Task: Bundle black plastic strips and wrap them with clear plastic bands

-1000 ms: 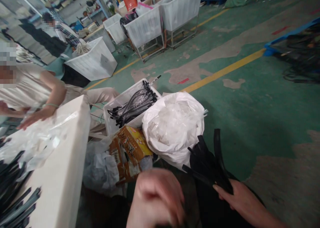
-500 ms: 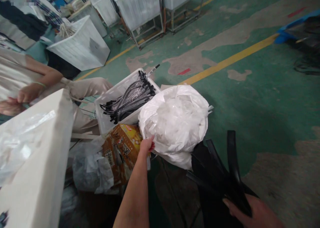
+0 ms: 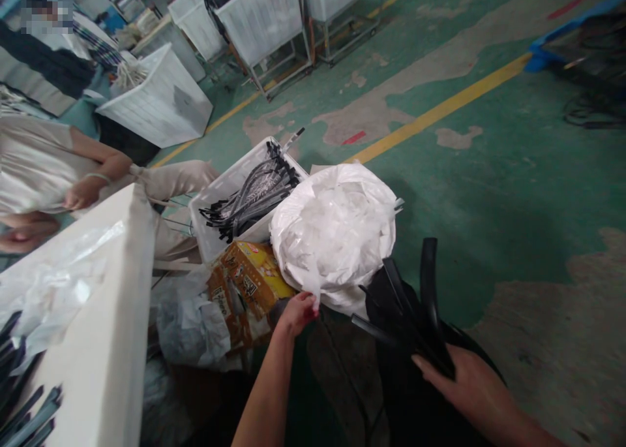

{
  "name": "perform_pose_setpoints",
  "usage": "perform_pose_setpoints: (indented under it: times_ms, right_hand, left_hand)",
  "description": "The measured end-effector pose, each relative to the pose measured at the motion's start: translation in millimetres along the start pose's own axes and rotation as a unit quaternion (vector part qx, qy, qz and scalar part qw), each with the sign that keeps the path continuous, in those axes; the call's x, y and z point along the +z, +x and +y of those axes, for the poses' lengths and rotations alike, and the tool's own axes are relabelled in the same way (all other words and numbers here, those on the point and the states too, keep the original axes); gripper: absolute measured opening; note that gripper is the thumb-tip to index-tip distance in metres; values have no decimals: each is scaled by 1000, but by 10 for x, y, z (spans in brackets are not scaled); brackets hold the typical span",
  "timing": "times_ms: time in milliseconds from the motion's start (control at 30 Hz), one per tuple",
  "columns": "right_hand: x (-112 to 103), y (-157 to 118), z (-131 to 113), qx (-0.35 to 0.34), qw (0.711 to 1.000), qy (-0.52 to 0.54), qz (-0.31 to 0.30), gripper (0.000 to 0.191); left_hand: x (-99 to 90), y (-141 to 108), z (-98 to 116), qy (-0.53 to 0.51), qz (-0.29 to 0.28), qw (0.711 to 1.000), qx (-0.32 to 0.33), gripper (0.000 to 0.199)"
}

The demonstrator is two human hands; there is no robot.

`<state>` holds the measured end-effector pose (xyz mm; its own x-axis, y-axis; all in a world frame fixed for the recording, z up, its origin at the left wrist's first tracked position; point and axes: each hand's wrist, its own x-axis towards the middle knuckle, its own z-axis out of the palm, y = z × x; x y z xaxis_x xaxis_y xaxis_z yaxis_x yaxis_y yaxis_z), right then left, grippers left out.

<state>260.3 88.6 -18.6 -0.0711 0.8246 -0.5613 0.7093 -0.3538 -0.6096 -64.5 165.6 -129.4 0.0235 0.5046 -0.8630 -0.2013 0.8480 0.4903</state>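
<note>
My left hand (image 3: 299,311) is closed in a pinch on a thin strip of translucent plastic film (image 3: 312,282) at the near edge of a big white sack (image 3: 283,238). The sack stands open on the floor, filled with crumpled clear plastic. On the right, my right hand (image 3: 457,369) is closed round a bundle of black flat strips (image 3: 429,284), whose ends fan out upward beside the sack. Beyond the left hand lies a brown and yellow printed carton (image 3: 244,277), its side torn or crumpled.
A white crate (image 3: 198,228) of grey-black strips sits behind the carton. At left, a white table (image 3: 124,271) bears plastic film and dark strips; a co-worker's hands (image 3: 85,191) are beyond it. White bins (image 3: 161,101) stand behind. A blue-rimmed container (image 3: 540,54) is far right.
My left hand has drawn back from the sack's rim towards me, with the film now visible in its fingers. My right hand and the black strips have shifted left and up in view.
</note>
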Motion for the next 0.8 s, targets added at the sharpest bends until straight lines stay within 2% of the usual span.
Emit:
perform_pose_setpoints:
  times_ms: [233,367,467,667,800]
  right_hand:
    - [-48,-100,-89,26,998,60,-18,37]
    - [-34,-167,-33,39,990,134,-7,38]
    - [-21,-194,24,33,985,172,3,42]
    - [4,-217,120,45,976,212,20,50]
    - [31,-226,227,49,970,235,36,53]
  left_hand:
    - [385,-417,-214,-85,-29,995,-41,26]
    - [567,-606,-121,-102,-35,993,-41,21]
    - [692,-696,183,-125,-26,992,-9,18]
    - [928,-838,1058,-175,4,980,98,33]
    - [959,-993,1368,-188,1,974,129,41]
